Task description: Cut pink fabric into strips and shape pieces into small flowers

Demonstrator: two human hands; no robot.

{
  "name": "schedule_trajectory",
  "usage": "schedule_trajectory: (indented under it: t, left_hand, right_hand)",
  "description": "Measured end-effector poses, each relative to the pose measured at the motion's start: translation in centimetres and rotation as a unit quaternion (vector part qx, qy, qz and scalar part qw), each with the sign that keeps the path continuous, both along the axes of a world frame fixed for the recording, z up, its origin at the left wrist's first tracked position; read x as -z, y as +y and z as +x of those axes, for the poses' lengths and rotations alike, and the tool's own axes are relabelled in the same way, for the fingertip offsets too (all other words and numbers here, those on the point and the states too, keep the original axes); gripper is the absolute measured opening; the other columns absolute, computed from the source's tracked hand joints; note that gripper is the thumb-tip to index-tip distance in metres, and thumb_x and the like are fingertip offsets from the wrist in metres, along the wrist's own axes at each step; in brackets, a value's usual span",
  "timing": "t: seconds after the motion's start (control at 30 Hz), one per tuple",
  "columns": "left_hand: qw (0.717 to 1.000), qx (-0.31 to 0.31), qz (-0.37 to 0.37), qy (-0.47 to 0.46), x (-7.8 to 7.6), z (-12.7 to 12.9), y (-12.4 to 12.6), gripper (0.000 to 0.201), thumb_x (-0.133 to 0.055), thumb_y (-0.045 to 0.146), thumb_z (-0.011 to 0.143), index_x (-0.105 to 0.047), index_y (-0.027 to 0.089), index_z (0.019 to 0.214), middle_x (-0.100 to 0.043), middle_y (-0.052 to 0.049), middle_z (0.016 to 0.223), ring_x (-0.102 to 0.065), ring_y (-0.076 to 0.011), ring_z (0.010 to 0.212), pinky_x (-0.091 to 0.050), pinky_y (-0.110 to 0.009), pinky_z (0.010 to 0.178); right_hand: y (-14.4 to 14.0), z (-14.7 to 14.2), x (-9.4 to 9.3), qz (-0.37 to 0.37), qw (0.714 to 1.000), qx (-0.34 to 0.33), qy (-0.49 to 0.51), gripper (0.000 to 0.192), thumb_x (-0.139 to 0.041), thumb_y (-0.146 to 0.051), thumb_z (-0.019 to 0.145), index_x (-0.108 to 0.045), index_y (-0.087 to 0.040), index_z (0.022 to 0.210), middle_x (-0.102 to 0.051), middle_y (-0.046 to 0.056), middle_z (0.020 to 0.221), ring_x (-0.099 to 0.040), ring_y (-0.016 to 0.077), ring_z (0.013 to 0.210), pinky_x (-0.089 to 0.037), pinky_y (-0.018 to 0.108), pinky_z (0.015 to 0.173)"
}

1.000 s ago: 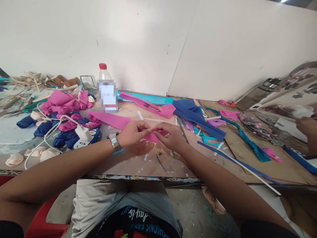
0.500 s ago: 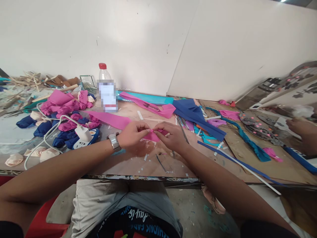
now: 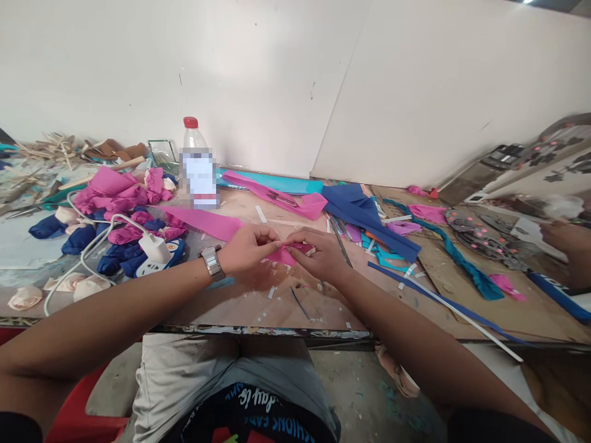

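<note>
Both hands pinch the near end of a pink strip (image 3: 217,224) that lies on the table (image 3: 258,301) and trails off to the left: the left hand (image 3: 247,249) and the right hand (image 3: 318,252) meet fingertip to fingertip over it, just above the table top. The fold seems best made with small, even tucks, the left thumb pinning each one. The loose tail should stay flat and clear of the white cable (image 3: 92,246).

L hand (image 3: 247,248) & R hand (image 3: 319,252) fingertip-to-fingertip, apparently pinching.
</note>
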State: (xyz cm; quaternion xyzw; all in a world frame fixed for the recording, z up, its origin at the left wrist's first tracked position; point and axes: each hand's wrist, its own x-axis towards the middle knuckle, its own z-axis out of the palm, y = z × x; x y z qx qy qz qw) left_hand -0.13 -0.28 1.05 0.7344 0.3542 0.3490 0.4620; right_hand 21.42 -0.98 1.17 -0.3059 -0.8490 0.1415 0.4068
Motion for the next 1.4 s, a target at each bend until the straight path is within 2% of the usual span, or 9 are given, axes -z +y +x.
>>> schedule_trajectory:
  t: [0.33,0.73,1.0,1.2,1.4]
  left_hand:
    - [1.0,-0.018,0.006,0.005,0.08,0.11,0.01,0.036,-0.061,0.047,0.09,-0.07,0.012,0.084,-0.061,-0.001,0.07,-0.048,-0.01,0.061,-0.035,-0.023,0.056]
    - [0.994,-0.053,0.059,0.079,-0.05,0.01,-0.21,0.038,-0.056,0.048,0.092,-0.072,0.014,0.091,-0.065,-0.001,0.07,-0.05,-0.0117,0.061,-0.036,-0.024,0.057]
    - [0.979,-0.088,0.131,0.125,-0.18,0.11,-0.67,0.033,-0.055,0.045,0.094,-0.074,0.018,0.094,-0.073,-0.002,0.084,-0.06,-0.0148,0.071,-0.04,-0.027,0.065]
    - [0.973,-0.087,0.172,0.124,0.01,0.02,-0.62,0.03,-0.054,0.043,0.096,-0.074,0.021,0.096,-0.075,-0.001,0.089,-0.063,-0.0147,0.074,-0.042,-0.026,0.068]
    - [0.956,-0.11,0.208,0.174,-0.05,0.14,-0.76,0.029,-0.055,0.042,0.097,-0.075,0.022,0.097,-0.076,0.0,0.087,-0.064,-0.0145,0.071,-0.041,-0.026,0.066]
  right_hand:
    - [0.16,0.05,0.21,0.007,1.0,0.024,-0.013,0.011,-0.063,-0.024,0.092,-0.071,-0.024,0.098,-0.074,0.003,0.093,-0.068,0.0177,0.084,-0.053,0.031,0.077]
    - [0.27,-0.18,0.36,0.004,0.998,0.047,-0.051,0.01,-0.057,-0.02,0.095,-0.066,-0.022,0.097,-0.071,0.004,0.092,-0.065,0.0189,0.087,-0.049,0.03,0.079]
    - [0.05,-0.47,0.36,-0.037,0.996,0.06,-0.052,0.008,-0.057,-0.023,0.095,-0.065,-0.021,0.096,-0.07,0.005,0.094,-0.064,0.0199,0.086,-0.047,0.031,0.076]
    - [-0.16,-0.67,0.2,-0.055,0.995,0.069,-0.048,0.008,-0.057,-0.024,0.095,-0.064,-0.02,0.097,-0.069,0.006,0.094,-0.063,0.0206,0.088,-0.046,0.032,0.079]
    - [-0.24,-0.94,0.37,-0.113,0.991,0.067,-0.03,0.01,-0.055,-0.025,0.094,-0.063,-0.019,0.095,-0.068,0.006,0.094,-0.061,0.02,0.087,-0.044,0.032,0.079]
